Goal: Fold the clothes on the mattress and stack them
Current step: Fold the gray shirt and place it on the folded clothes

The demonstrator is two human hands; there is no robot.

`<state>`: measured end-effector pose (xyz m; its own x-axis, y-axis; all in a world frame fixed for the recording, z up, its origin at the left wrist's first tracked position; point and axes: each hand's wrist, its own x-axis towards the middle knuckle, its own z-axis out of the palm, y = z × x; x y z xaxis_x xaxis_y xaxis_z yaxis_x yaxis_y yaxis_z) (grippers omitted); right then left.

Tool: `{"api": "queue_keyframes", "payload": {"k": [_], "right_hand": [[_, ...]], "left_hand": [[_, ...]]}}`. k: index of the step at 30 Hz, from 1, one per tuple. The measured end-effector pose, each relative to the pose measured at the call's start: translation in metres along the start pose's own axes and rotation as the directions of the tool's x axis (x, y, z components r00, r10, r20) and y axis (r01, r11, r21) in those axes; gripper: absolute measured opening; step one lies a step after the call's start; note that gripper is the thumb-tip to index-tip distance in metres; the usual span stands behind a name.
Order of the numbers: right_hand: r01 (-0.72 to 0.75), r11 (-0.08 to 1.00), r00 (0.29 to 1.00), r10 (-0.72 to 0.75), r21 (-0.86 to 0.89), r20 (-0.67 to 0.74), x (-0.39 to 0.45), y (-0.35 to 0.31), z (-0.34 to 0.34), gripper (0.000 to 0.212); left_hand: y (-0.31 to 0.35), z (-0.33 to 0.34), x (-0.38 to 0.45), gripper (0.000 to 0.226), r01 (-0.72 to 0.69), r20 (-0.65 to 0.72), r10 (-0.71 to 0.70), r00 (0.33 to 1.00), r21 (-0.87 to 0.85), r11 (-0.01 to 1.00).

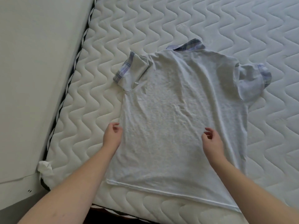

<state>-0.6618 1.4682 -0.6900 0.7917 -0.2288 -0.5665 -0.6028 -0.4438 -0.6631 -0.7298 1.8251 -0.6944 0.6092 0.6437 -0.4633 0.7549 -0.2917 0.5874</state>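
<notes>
both hands [112, 135] [211, 139] hover, seemingly loose, over spread shirt [178, 113].

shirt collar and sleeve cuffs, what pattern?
Plaid, pale purple and blue, on the collar and both cuffs of the light grey shirt; head view.

Bare mattress [178, 21] open beyond and right of shirt [178, 110]. Left: wall [32, 78] close along mattress edge; crumpled white wad [45, 167] at near-left corner.
</notes>
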Motion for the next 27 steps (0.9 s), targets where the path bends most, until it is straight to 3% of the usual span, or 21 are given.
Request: {"api": "queue_keyframes", "payload": {"k": [6, 13, 16, 20, 22, 24, 27], "right_hand": [[0.149, 0.989, 0.982, -0.147, -0.005, 0.121, 0.024, -0.069, 0.076, 0.042], [0.258, 0.966, 0.927, -0.238, -0.03, 0.291, 0.061, -0.136, 0.146, 0.054], [0.281, 0.959, 0.9, -0.25, -0.036, 0.356, 0.073, -0.159, 0.174, 0.058], [0.311, 0.951, 0.883, -0.29, 0.004, 0.37, 0.086, -0.192, 0.205, 0.062], [0.334, 0.942, 0.875, -0.317, 0.016, 0.365, 0.091, -0.207, 0.217, 0.065], [0.346, 0.938, 0.873, -0.327, 0.011, 0.362, 0.097, -0.219, 0.227, 0.068], [0.358, 0.934, 0.864, -0.336, 0.013, 0.375, 0.106, -0.232, 0.241, 0.071]], "left_hand": [[0.053, -0.014, 0.096, 0.03, -0.171, 0.032, 0.171, 0.985, -0.02, 0.985], [0.12, -0.013, 0.204, 0.059, -0.311, 0.054, 0.307, 0.95, 0.097, 0.945], [0.147, -0.002, 0.233, 0.076, -0.245, 0.148, 0.23, 0.962, 0.094, 0.965], [0.167, 0.007, 0.259, 0.092, -0.052, 0.249, 0.04, 0.968, 0.043, 0.998], [0.166, 0.01, 0.267, 0.075, -0.021, 0.302, 0.014, 0.953, 0.022, 1.0], [0.161, 0.011, 0.272, 0.036, -0.065, 0.332, 0.079, 0.94, -0.052, 0.997], [0.15, 0.001, 0.274, 0.019, -0.195, 0.168, 0.207, 0.964, -0.084, 0.977]]}}
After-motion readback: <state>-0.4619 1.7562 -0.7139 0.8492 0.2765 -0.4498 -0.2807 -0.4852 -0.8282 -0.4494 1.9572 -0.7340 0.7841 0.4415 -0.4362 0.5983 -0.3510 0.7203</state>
